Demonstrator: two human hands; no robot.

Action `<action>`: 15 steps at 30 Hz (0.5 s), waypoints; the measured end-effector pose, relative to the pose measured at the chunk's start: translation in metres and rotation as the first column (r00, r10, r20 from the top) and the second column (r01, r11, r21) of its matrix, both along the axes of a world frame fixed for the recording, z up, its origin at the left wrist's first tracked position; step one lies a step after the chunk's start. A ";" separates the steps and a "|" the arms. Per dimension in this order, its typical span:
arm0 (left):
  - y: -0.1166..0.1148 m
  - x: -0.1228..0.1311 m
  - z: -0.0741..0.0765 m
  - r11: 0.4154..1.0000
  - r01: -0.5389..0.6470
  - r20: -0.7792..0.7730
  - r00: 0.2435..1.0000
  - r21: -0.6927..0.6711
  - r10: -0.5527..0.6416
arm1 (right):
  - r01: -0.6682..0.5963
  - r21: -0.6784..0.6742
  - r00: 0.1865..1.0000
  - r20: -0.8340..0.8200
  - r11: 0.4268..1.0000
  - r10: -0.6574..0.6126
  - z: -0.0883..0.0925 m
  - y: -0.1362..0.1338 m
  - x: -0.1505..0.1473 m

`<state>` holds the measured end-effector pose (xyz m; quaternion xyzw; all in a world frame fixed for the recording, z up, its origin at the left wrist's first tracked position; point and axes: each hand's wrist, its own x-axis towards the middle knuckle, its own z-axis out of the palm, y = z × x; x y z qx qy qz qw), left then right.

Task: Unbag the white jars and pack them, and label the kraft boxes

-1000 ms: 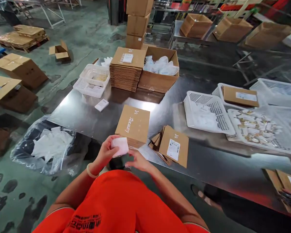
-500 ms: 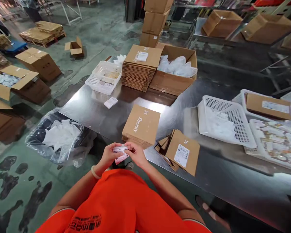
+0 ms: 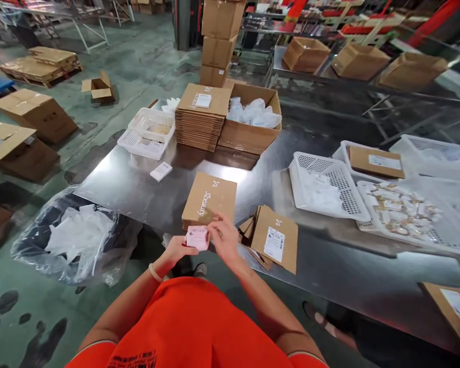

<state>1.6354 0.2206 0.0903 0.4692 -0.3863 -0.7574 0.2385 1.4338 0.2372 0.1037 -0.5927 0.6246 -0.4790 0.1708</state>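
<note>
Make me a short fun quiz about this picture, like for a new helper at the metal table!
1. What is the left hand holding?
2. True or false: the stack of flat cardboard mailers is on the steel table.
3. What is inside the open cardboard box?
A. White plastic bags
B. Shoes
C. Wooden blocks

Key:
1. A small pink-and-white card
2. True
3. A
</note>
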 end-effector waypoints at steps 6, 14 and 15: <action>0.008 -0.013 -0.013 0.997 0.047 -0.057 0.997 0.067 -0.043 | 0.298 0.255 0.955 -0.076 0.920 -0.288 0.014 -0.106 -0.050; 0.013 0.026 -0.060 0.991 0.114 0.232 0.968 -0.067 -0.096 | 0.451 0.284 0.844 -0.443 0.846 -0.301 0.004 -0.117 -0.035; 0.015 0.035 -0.061 0.985 0.110 0.279 0.958 -0.136 -0.069 | 0.436 0.227 0.825 -0.488 0.871 -0.286 0.003 -0.111 -0.028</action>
